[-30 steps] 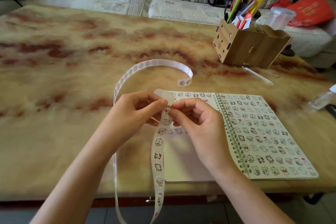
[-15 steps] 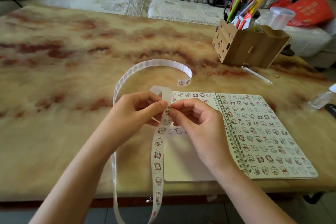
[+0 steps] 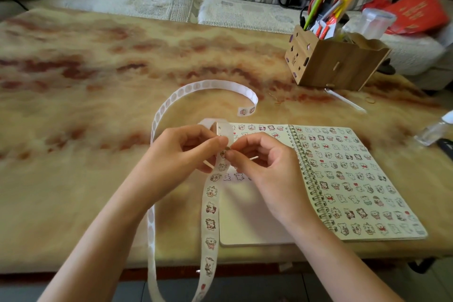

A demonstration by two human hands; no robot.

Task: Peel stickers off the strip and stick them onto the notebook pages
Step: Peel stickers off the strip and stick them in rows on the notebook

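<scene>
One strip [image 3: 210, 206] loops across the table [image 3: 85, 179] and hangs over its front edge. The left hand [image 3: 181, 152] pinches the strip at a fold; the right hand [image 3: 267, 169] pinches one sticker [image 3: 226, 149] on it. Beneath both lies one open notebook [image 3: 257, 223], two pages showing. One box [image 3: 335, 66] stands behind.

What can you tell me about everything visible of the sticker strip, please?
The sticker strip is a long, narrow white paper band. One stretch, carrying a row of cartoon animal stickers, hangs from the hands past the table's near edge. Another, showing pale round marks, arcs over the table and curls to an end beyond the notebook. The left hand pinches it at a fold; the right hand's fingers pinch a sticker there.
</scene>
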